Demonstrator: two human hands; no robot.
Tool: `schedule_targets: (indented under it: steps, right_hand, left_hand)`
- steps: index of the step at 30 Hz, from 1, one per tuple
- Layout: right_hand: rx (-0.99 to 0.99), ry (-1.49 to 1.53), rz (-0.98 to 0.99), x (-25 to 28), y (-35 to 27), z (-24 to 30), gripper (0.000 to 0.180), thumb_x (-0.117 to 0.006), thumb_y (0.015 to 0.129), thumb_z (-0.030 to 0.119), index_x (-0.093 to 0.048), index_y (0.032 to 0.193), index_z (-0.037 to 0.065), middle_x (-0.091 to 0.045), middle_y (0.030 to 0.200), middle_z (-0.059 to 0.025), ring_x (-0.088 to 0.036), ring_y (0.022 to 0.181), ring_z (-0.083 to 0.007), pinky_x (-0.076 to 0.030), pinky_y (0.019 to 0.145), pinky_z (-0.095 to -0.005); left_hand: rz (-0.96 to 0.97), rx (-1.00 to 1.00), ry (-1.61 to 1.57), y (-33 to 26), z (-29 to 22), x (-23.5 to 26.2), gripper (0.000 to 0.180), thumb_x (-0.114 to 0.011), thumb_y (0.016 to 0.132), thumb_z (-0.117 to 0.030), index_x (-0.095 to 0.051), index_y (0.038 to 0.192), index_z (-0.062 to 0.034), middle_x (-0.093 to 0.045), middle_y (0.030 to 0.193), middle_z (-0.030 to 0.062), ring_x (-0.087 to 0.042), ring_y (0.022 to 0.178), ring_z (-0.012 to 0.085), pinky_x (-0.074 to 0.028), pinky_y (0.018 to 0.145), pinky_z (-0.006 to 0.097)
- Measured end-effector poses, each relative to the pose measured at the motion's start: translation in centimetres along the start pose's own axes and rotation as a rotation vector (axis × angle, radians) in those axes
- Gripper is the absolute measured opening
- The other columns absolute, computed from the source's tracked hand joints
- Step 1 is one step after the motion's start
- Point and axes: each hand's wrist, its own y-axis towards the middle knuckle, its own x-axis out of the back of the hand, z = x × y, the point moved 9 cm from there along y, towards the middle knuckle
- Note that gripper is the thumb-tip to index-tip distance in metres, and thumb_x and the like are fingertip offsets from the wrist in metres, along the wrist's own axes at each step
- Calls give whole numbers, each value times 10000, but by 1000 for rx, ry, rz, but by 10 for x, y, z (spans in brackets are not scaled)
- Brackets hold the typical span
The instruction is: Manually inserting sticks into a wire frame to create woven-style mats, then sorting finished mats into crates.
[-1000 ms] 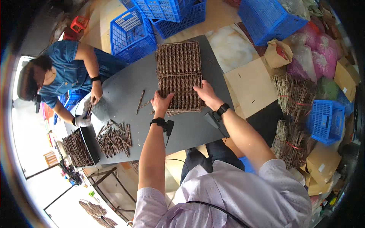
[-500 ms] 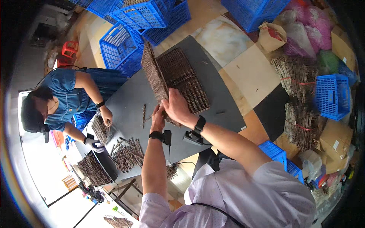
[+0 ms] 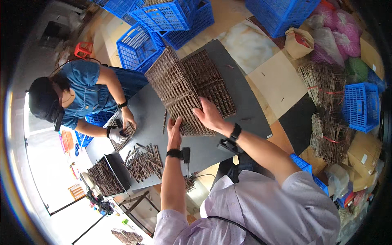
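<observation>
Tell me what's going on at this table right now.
A person stands at a dark grey table, tilting a brown woven mat up on edge with both hands: left hand at its lower edge, right hand flat against its face. A second woven mat lies flat behind. Across the table, a co-worker handles a smaller woven piece near loose brown sticks.

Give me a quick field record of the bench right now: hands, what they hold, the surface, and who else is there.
left hand: on the near edge of the tilted woven panel
right hand: flat on the panel's face
woven panel: brown, raised on edge, leaning over a second panel lying flat
surface: dark grey table
loose sticks: piled at the table's left end
co-worker: blue top, seated at left, hands on a small piece
surroundings: blue crates beyond the table
</observation>
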Motion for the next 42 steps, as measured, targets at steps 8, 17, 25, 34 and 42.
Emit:
schedule_targets:
  steps: [8, 17, 25, 34, 42]
  right_hand:
    - [-179, 321, 441, -69, -123, -12, 536, -549, 947, 255, -384, 1398, 17, -534, 1316, -210, -525, 1206, -334, -403, 1036, -414]
    - [-339, 216, 1090, -134, -231, -37, 343, -623, 925, 327, -585, 1061, 14, -647, 914, -116, -641, 869, -223, -509, 777, -354]
    - [-796, 396, 392, -13, -172, -80, 437, -569, 960, 364, -554, 1227, 19, -623, 1145, -92, -575, 1095, -215, -448, 950, -369]
    - [-693, -416, 345, 10, -196, -101, 477, -517, 990, 335, -491, 1263, -55, -604, 1155, -136, -544, 1008, -210, -432, 905, -371]
    - [-994, -387, 269, 106, -236, -161, 754, -510, 978, 448, -232, 1482, -39, -269, 1533, -222, -266, 1422, -342, -279, 1143, -440]
  left_hand:
    - [-159, -3, 88, -119, 20, 111, 301, -641, 908, -199, -549, 1097, 17, -560, 966, 8, -497, 881, 105, -416, 804, 272]
    - [-195, -44, 197, -196, 19, 201, 355, -751, 825, -125, -603, 1073, 82, -647, 950, 16, -566, 831, 96, -478, 761, 250]
    - [255, -122, 720, -152, 14, 151, 461, -808, 720, -241, -664, 1058, 39, -711, 887, 170, -661, 756, 233, -507, 749, 343]
    - [550, -194, 938, -107, 59, 65, 525, -791, 721, -345, -657, 1110, -18, -674, 1001, 230, -631, 963, 392, -487, 807, 440]
    - [603, -225, 1103, -81, 62, -42, 694, -791, 688, -475, -616, 1230, -77, -673, 1095, 188, -628, 1038, 368, -507, 873, 447]
